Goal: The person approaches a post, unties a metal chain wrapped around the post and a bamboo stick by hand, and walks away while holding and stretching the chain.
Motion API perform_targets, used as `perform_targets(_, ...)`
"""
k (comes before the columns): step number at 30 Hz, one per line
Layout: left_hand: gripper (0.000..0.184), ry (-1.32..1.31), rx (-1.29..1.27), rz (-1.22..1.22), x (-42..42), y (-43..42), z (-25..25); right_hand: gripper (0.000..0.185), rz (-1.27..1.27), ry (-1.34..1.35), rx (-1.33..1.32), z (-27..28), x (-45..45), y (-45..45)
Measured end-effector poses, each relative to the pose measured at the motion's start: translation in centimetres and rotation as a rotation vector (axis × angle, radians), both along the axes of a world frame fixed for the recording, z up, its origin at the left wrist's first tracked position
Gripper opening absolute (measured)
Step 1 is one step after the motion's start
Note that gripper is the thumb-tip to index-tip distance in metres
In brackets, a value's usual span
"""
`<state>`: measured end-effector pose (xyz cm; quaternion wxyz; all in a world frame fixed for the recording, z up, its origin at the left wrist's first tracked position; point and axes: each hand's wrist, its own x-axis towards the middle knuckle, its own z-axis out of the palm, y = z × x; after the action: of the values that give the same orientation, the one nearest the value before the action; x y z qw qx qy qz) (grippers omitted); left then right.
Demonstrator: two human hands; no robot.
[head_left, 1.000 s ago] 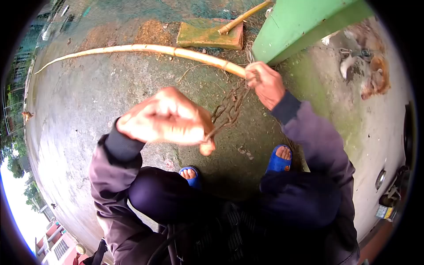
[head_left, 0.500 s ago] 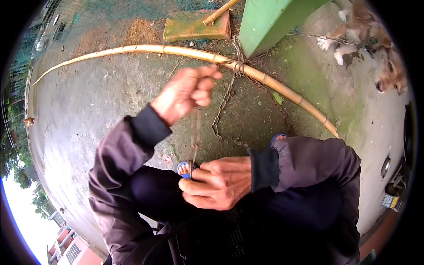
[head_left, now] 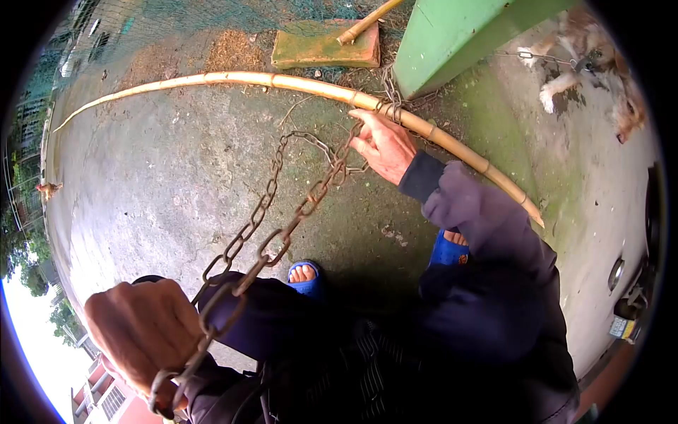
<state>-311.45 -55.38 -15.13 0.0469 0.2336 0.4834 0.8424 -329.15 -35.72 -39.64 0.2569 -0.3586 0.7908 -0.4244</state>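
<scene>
My left hand (head_left: 145,325) is a closed fist at the lower left, gripping a rusty metal chain (head_left: 270,247) with a link hanging by the wrist. The chain slants up in two strands to my right hand (head_left: 387,147), whose thumb and fingers are closed on it just below a bamboo pole (head_left: 318,86). The long, curved pole lies on the ground, thin at its left tip. More chain (head_left: 390,95) crosses the pole beside a green post (head_left: 438,46). Some links by my right fingers are hidden.
A brick-like block (head_left: 325,53) with a bamboo stick (head_left: 367,22) on it lies behind the pole, near green netting (head_left: 233,15). A chained dog (head_left: 600,63) is at the upper right. My feet wear blue slippers (head_left: 305,284). A chicken (head_left: 49,189) is far left.
My left hand has swung from near the pole down to the lower left, stretching the chain. My right hand has gone from between my knees up to the pole.
</scene>
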Motion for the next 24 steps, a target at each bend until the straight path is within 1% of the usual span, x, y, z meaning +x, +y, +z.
perform_targets(1, 0.012, -0.005, 0.015, -0.030, 0.1, -0.2, -0.3, 0.036, 0.000, -0.001, 0.000, -0.1, 0.1, -0.4)
perform_targets(3, 0.016, -0.066, -0.002, 0.022, -0.3, 0.2, -0.1, 0.022, 0.302, -0.043, 0.149, -0.6, 0.3, -0.5)
perform_targets(4, 0.024, -0.078, 0.123, 0.178, 0.4, 0.3, -0.2, 0.012, 0.316, 0.121, 0.017, -2.4, 1.3, 0.1)
perform_targets(5, 0.021, -0.097, 0.184, 0.289, 0.8, 0.1, -0.5, 0.010, 0.259, 0.087, 0.017, -1.8, 2.3, 0.7)
perform_targets(6, 0.019, -0.145, 0.170, 0.406, 1.1, -0.3, -0.9, 0.012, 0.258, 0.038, -0.075, -2.4, 3.8, 1.4)
perform_targets(7, 0.018, -0.221, 0.122, 0.521, 0.9, -0.8, -1.5, 0.013, 0.287, 0.226, -0.316, -0.4, 5.3, 1.8)
perform_targets(8, 0.017, -0.326, 0.059, 0.619, 0.4, -1.3, -2.6, 0.013, 0.341, 0.133, -0.469, 0.3, 6.9, 2.0)
perform_targets(9, 0.016, -0.454, -0.029, 0.688, -0.6, -1.6, -3.9, 0.009, 0.408, 0.233, -0.520, 3.3, 7.6, 1.8)
perform_targets(10, 0.017, -0.589, -0.136, 0.726, -1.8, -1.6, -5.3, 0.007, 0.449, 0.298, -0.649, 5.1, 8.2, 1.4)
perform_targets(11, 0.018, -0.719, -0.276, 0.715, -3.3, -1.3, -6.7, 0.010, 0.500, 0.316, -0.712, 6.1, 8.8, 1.2)
perform_targets(12, 0.020, -0.832, -0.443, 0.651, -4.9, -0.6, -8.4, 0.012, 0.475, 0.346, -0.755, 7.9, 8.3, 0.9)
perform_targets(13, 0.023, -0.906, -0.722, 0.538, -6.3, 0.3, -10.3, 0.014, 0.443, 0.367, -0.789, 9.3, 8.2, 0.9)
perform_targets(15, 0.049, -1.001, -0.995, 0.226, -8.1, 2.3, -13.7, 0.017, 0.468, 0.359, -0.865, 9.4, 9.1, 1.1)
perform_targets(16, 0.053, -1.025, -0.874, 0.146, -8.3, 3.5, -15.4, 0.016, 0.513, 0.391, -0.851, 9.4, 9.6, 1.5)
perform_targets(17, 0.043, -1.088, -0.842, 0.144, -8.7, 5.0, -16.4, 0.015, 0.502, 0.457, -0.878, 9.1, 10.1, 1.7)
perform_targets(19, 0.028, -1.214, -0.494, 0.044, -9.1, 6.1, -17.9, 0.013, 0.562, 0.437, -0.845, 8.3, 10.8, 2.4)
perform_targets(20, 0.028, -1.214, -0.495, 0.041, -8.9, 6.0, -18.0, 0.012, 0.598, 0.431, -0.777, 7.5, 11.2, 3.0)
perform_targets(22, 0.020, -1.247, -0.133, 0.356, -9.0, 5.4, -17.4, 0.013, 0.646, 0.470, -0.672, 6.7, 10.4, 4.3)
perform_targets(23, 0.019, -1.200, -0.204, 0.288, -8.7, 3.3, -18.1, 0.018, 0.647, 0.450, -0.670, 6.3, 9.6, 4.7)
perform_targets(24, 0.017, -1.184, -0.212, 0.378, -8.4, 2.4, -17.1, 0.024, 0.645, 0.457, -0.642, 5.4, 9.0, 5.3)
